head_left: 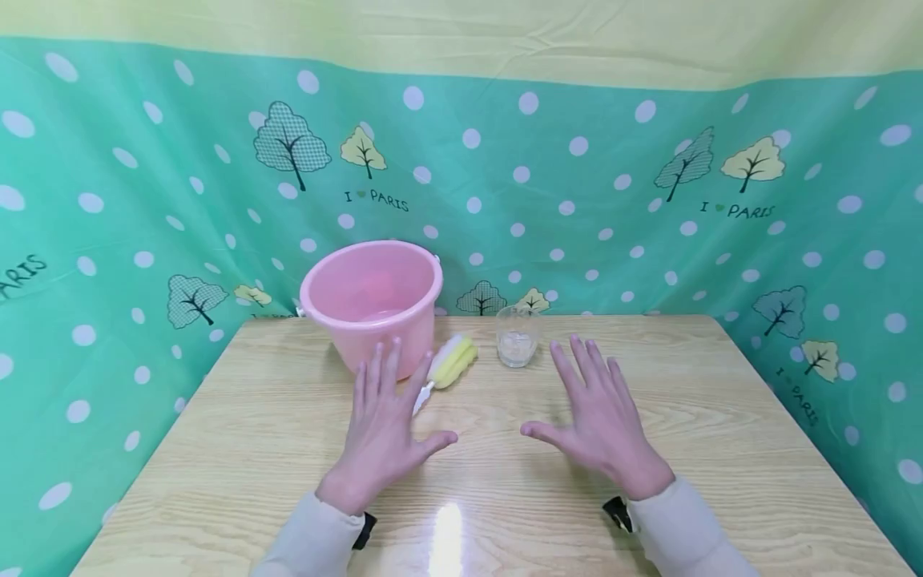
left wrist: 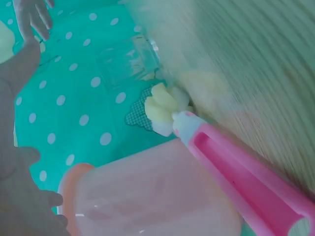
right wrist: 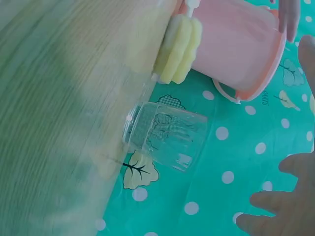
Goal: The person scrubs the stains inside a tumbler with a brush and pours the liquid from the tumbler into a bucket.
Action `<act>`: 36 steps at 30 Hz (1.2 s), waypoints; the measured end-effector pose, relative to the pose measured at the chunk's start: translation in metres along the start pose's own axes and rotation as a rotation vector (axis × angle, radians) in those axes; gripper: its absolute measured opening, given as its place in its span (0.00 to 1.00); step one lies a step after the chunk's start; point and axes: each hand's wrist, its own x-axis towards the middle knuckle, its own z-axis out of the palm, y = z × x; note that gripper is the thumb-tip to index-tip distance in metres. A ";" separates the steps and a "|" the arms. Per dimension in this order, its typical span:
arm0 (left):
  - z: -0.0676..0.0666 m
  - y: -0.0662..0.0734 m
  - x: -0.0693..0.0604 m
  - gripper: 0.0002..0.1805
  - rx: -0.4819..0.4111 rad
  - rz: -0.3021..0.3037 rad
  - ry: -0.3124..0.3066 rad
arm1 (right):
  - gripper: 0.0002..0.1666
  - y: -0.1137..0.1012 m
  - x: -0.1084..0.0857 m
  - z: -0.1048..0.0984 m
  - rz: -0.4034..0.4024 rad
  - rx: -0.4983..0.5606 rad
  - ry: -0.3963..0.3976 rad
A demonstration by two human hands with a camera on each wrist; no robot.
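Observation:
Both hands hover palms down over the wooden table with fingers spread, holding nothing. The left hand [head_left: 382,433] is in front of a pink bucket [head_left: 368,324] and partly covers a brush with a yellow and white sponge head [head_left: 453,362]. Its pink handle [left wrist: 241,177] shows in the left wrist view. Nearest to the right hand [head_left: 602,417] stands a clear glass [head_left: 517,336], upright and to the right of the brush. In the right wrist view the glass [right wrist: 167,135] lies between the sponge head [right wrist: 181,49] and the right hand's fingers [right wrist: 268,201].
A green curtain [head_left: 497,160] with white dots and printed trees hangs behind the table and at both sides. The wooden table [head_left: 721,449] reaches back to it. Light reflects off the tabletop near the front.

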 end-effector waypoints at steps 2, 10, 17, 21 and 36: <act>-0.001 -0.002 -0.001 0.62 -0.017 0.000 0.011 | 0.66 0.001 0.003 0.002 0.013 0.051 -0.009; -0.004 -0.013 -0.005 0.58 -0.055 0.008 0.044 | 0.65 0.006 0.016 0.014 0.085 0.232 -0.022; -0.005 -0.021 -0.013 0.51 -0.102 -0.012 -0.004 | 0.63 0.008 0.027 0.021 0.128 0.278 -0.035; -0.004 -0.022 -0.014 0.48 -0.115 -0.026 -0.041 | 0.63 0.009 0.033 0.025 0.159 0.305 -0.064; 0.003 -0.023 -0.015 0.41 -0.092 -0.158 -0.162 | 0.64 0.010 0.049 0.035 0.238 0.394 -0.096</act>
